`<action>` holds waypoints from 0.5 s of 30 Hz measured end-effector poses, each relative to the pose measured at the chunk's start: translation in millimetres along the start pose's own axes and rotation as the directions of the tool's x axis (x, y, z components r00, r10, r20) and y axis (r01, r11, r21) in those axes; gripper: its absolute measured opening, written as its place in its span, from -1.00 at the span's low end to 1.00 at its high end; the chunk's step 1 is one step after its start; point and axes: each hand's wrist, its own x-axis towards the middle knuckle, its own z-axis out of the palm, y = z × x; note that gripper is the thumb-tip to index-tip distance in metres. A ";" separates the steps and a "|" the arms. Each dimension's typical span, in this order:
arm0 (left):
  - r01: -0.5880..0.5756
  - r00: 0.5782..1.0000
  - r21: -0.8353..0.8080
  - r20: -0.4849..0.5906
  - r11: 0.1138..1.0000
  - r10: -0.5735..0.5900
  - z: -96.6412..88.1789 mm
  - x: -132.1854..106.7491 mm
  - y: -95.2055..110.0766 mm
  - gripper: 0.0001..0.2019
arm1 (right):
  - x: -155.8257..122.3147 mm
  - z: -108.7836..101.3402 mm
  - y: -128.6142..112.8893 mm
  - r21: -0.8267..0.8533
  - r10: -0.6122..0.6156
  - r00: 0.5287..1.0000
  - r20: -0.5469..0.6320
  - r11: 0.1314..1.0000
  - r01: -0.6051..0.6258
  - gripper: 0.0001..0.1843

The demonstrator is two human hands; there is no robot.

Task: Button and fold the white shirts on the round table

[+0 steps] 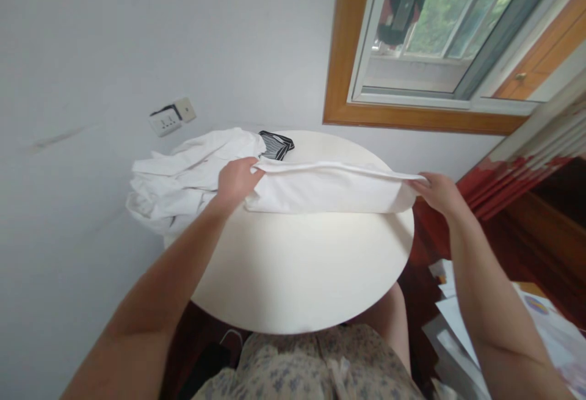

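Observation:
A white cloth (320, 189) lies folded in a long band across the round white table (293, 272). My left hand (235, 181) pinches the cloth's upper fold at its left end. At the right end, near the table's edge, my right hand (434, 192) grips the same fold. The top layer is lifted slightly between the two hands. Behind my left hand sits a heap of crumpled white clothes (178, 177).
A black-and-white striped item (276, 145) lies at the back of the table. A wall socket (171, 118) is on the grey wall. A wood-framed window (430, 46) is at the upper right. Papers (540, 327) lie on the floor at the right.

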 end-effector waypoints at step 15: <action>-0.090 0.960 0.185 0.278 0.979 0.035 100.7 100.9 -2.5 -0.67 | 73.6 132.1 -51.8 -0.152 0.275 0.955 -0.110 0.945 -0.290 -0.61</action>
